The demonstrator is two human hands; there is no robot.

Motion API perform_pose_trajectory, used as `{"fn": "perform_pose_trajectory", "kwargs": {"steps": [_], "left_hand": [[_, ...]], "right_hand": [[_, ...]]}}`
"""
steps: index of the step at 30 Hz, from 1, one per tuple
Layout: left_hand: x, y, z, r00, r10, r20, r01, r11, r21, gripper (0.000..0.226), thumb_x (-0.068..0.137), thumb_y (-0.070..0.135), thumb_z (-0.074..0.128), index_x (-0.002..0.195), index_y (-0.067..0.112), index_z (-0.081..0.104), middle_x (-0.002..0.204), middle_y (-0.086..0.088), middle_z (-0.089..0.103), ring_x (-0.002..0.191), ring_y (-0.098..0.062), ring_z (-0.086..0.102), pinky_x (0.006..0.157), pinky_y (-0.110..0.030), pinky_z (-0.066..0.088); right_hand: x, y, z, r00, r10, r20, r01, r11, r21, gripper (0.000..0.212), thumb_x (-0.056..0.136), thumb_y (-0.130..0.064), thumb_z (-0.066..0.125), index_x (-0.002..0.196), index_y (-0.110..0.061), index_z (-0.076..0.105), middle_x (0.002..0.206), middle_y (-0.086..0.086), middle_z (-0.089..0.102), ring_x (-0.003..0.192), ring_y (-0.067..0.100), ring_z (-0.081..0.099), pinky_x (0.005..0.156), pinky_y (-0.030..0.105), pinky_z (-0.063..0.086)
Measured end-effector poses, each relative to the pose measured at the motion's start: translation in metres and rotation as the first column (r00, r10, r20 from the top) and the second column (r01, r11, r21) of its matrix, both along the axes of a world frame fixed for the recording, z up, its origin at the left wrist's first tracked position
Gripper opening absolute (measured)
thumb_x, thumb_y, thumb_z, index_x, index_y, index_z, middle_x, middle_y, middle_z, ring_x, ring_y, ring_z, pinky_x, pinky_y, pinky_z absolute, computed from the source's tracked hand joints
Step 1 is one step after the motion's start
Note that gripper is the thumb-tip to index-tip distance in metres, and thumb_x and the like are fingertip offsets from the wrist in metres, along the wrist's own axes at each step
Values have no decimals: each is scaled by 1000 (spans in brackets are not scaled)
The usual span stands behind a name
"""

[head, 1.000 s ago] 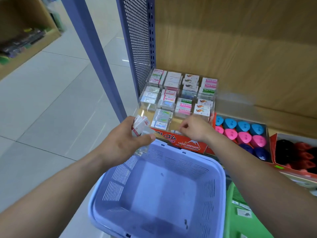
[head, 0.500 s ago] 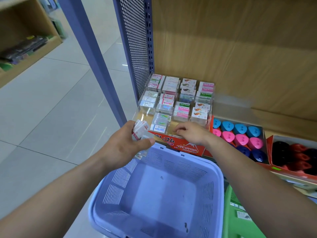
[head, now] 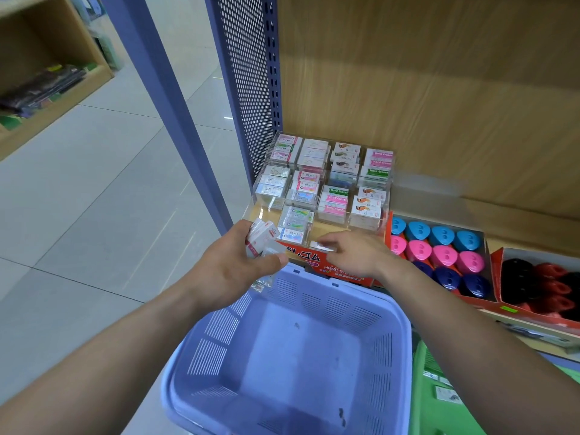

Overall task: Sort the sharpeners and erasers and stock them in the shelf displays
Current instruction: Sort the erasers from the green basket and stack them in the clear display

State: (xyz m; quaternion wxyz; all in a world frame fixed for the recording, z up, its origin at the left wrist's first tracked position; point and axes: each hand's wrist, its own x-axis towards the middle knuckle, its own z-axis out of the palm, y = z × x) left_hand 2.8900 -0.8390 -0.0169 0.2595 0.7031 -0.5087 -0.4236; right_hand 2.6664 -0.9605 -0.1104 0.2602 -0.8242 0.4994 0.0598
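My left hand (head: 232,268) grips a small bunch of white boxed erasers (head: 262,235) in front of the clear tiered eraser display (head: 323,183). My right hand (head: 354,255) pinches one small eraser (head: 320,245) at the display's front row, above the red Hard Eraser box (head: 317,260). The display's compartments hold stacked erasers. To the right, a red tray (head: 439,249) holds blue, pink and navy sharpeners, and another tray (head: 546,287) holds black and red ones.
A lilac plastic basket (head: 298,350) sits right below my hands, with only a few specks inside. A green basket (head: 439,397) stands to its right. A blue perforated shelf upright (head: 248,76) rises at the left, tiled floor beyond it.
My right hand has slid left and down along the display's front row, now pinching a small eraser. My left hand has stayed in place with its erasers.
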Motion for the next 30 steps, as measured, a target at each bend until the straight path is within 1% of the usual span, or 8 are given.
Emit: {"fn": "perform_pose_trajectory", "kwargs": {"steps": [6, 10, 13, 15, 18, 20, 23, 30], "left_hand": [[-1, -2, -1, 1000, -9, -7, 9, 1000, 2, 34, 86, 38, 76, 111, 29, 54, 85, 16, 62, 72, -3, 59, 51, -6, 39], [-5, -5, 2, 998, 2, -62, -2, 1000, -8, 32, 86, 40, 76, 109, 33, 55, 88, 16, 66, 80, -4, 63, 60, -11, 45], [-14, -9, 6, 979, 10, -203, -15, 1000, -24, 28, 87, 36, 76, 107, 31, 57, 79, 19, 71, 75, -1, 68, 76, -26, 56], [-22, -12, 7, 953, 4, -304, -12, 1000, -22, 28, 88, 31, 76, 111, 28, 59, 78, 17, 72, 74, -3, 69, 77, -33, 58], [-33, -15, 8, 938, 6, -347, -2, 1000, 12, 33, 88, 34, 77, 114, 21, 62, 92, 0, 74, 80, -14, 71, 74, -38, 62], [-39, -14, 7, 934, 3, -356, 8, 999, 31, 36, 88, 36, 76, 117, 19, 63, 104, -9, 74, 87, -20, 72, 74, -38, 62], [-48, -10, 9, 927, -8, -375, 26, 999, 42, 37, 89, 38, 74, 119, 19, 63, 109, -10, 74, 94, -23, 74, 72, -34, 60], [-57, -7, 16, 897, -41, -440, 65, 997, 39, 35, 93, 37, 69, 122, 17, 63, 112, -17, 72, 89, -26, 73, 81, -43, 60]], "right_hand": [[-1, -3, -6, 1000, 2, -17, -2, 999, 43, 61, 88, -34, 61, 147, -38, 46, 146, -13, 56, 130, 15, 54, 100, 33, 49], [-5, 4, 10, 989, -74, 129, 79, 996, -38, 56, 91, -30, 64, 145, -30, 51, 139, -11, 60, 125, 14, 56, 102, 36, 49], [-13, 26, 35, 871, -214, 442, 229, 973, 20, 37, 92, -22, 66, 128, -31, 64, 116, -17, 67, 92, 0, 63, 82, 27, 54], [-14, 49, 52, 745, -287, 602, 248, 957, 149, 30, 92, -19, 69, 117, -33, 68, 101, -14, 72, 78, 3, 63, 74, 28, 55], [-10, 84, 71, 576, -352, 738, 141, 932, 334, 37, 92, -10, 71, 122, -30, 65, 99, -3, 73, 75, 16, 61, 71, 31, 52], [-7, 96, 76, 509, -375, 774, 119, 922, 369, 42, 90, -9, 74, 124, -30, 61, 99, 1, 72, 74, 18, 61, 70, 32, 50], [-6, 102, 79, 447, -421, 790, 174, 906, 385, 43, 86, -12, 79, 121, -28, 60, 97, 6, 70, 70, 16, 63, 71, 35, 51], [-7, 103, 88, 392, -474, 788, 175, 880, 442, 51, 82, -2, 80, 125, -18, 59, 79, 0, 64, 70, 16, 67, 77, 34, 55]]}}
